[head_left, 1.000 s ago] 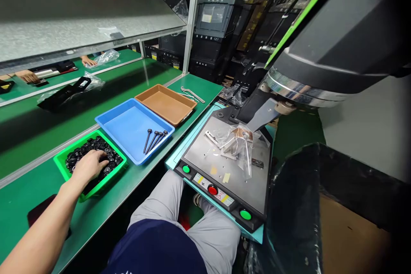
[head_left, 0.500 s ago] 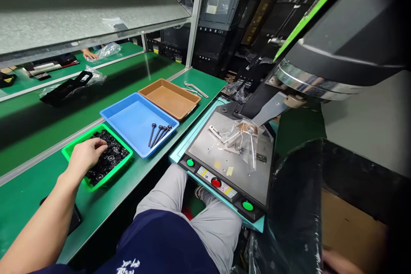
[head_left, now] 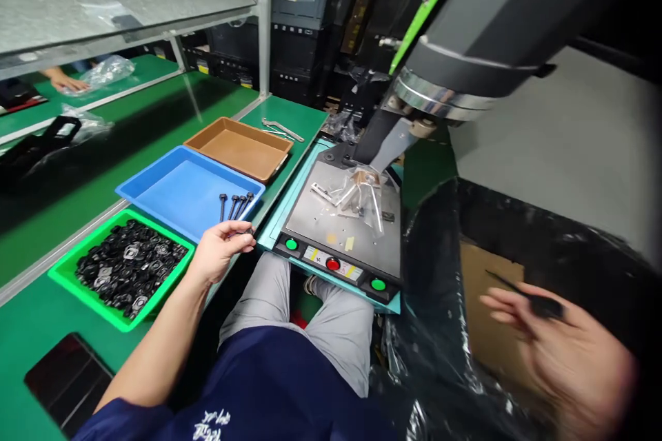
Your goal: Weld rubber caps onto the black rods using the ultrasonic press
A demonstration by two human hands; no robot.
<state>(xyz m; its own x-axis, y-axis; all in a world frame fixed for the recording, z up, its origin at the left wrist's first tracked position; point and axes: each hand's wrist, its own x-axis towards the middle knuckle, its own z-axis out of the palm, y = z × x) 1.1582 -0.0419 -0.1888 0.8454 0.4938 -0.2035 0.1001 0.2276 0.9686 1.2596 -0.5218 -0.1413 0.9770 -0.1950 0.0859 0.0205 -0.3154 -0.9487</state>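
Note:
My left hand (head_left: 221, 249) hovers at the bench's front edge, its fingers pinched on a small black part taken from the green tray (head_left: 67, 274) of several black parts. Just beyond it lies the blue tray (head_left: 170, 186) with several black pins (head_left: 235, 205). My right hand (head_left: 558, 351), blurred by motion, is over a black-lined cardboard box (head_left: 491, 317) at the lower right and holds a thin black pin (head_left: 522, 296). Between the hands stands the press machine's metal plate (head_left: 344, 227) with a clear bag (head_left: 362, 196) on it.
A brown tray (head_left: 238, 147) and metal tweezers (head_left: 282, 129) lie further along the green bench. A dark phone (head_left: 67, 380) lies at the near left. The press head (head_left: 465, 48) hangs above the plate. Another person's hand (head_left: 65, 81) rests on the far bench.
My left hand has lifted out of the green tray and moved right to the bench edge with a part. My right hand has come into view over the box, holding a pin.

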